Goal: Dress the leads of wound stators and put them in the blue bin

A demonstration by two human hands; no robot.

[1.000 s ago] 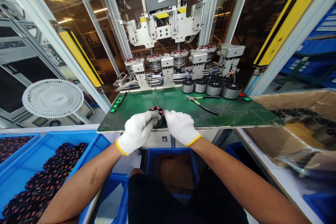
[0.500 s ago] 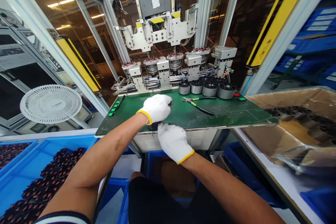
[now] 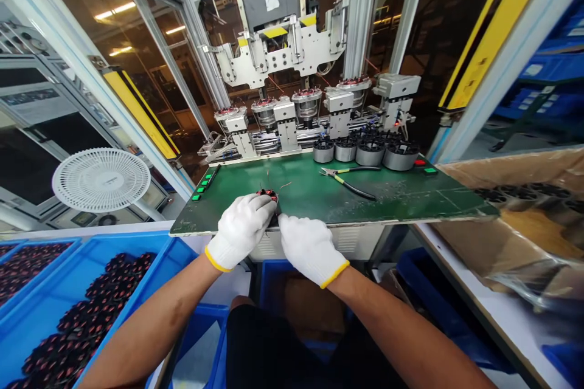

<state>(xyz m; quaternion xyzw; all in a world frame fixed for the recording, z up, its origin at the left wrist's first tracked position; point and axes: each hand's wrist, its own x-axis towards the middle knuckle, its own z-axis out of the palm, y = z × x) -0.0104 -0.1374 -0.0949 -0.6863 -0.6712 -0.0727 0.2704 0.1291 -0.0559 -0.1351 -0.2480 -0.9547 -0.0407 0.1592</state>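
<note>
Left hand (image 3: pixel 240 231) curled around a wound stator (image 3: pixel 267 194) at the front edge of the table (image 3: pixel 410 200), right hand (image 3: pixel 311 250) bunched against it, grip unclear — wire ends (image 3: pixel 285 185) loose, pliers (image 3: pixel 349 181) lying untouched.

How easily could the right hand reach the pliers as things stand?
Fairly easily, it seems: only bare green board lies between the right hand and the pliers.
</note>
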